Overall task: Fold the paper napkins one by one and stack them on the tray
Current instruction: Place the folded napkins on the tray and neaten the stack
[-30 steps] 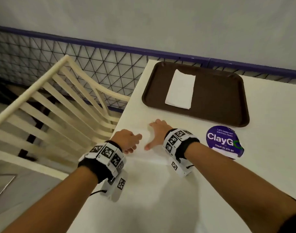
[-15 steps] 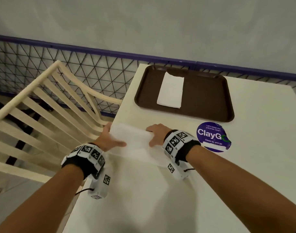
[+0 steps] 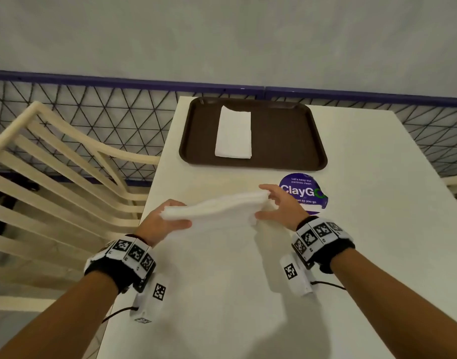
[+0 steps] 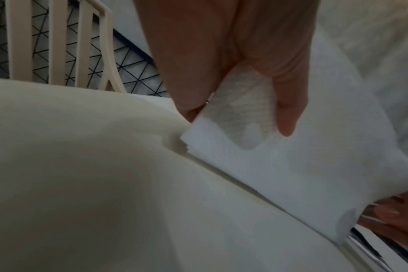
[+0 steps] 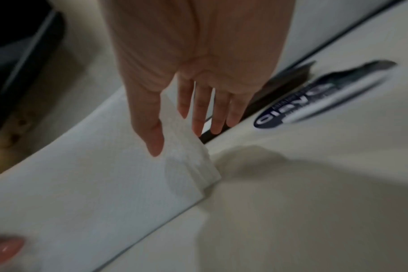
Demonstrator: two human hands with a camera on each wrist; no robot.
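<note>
A white paper napkin [image 3: 217, 208] is held up off the white table between both hands, its upper edge raised and curved. My left hand [image 3: 167, 218] pinches its left end [image 4: 245, 114] between thumb and fingers. My right hand [image 3: 276, 206] pinches the right end [image 5: 184, 147], thumb in front and fingers behind. The lower part of the napkin hangs down toward the table. A folded white napkin [image 3: 234, 132] lies on the left half of the brown tray [image 3: 287, 136] at the far edge of the table.
A round purple "ClayGo" sticker [image 3: 304, 194] sits on the table [image 3: 377, 229] just beyond my right hand. A cream slatted chair [image 3: 66, 177] stands off the table's left edge. A black mesh fence with a purple rail [image 3: 118, 81] runs behind.
Both hands have lifted the napkin off the table and shifted rightward toward the table's middle. The camera view has swung so the tray now sits straight ahead.
</note>
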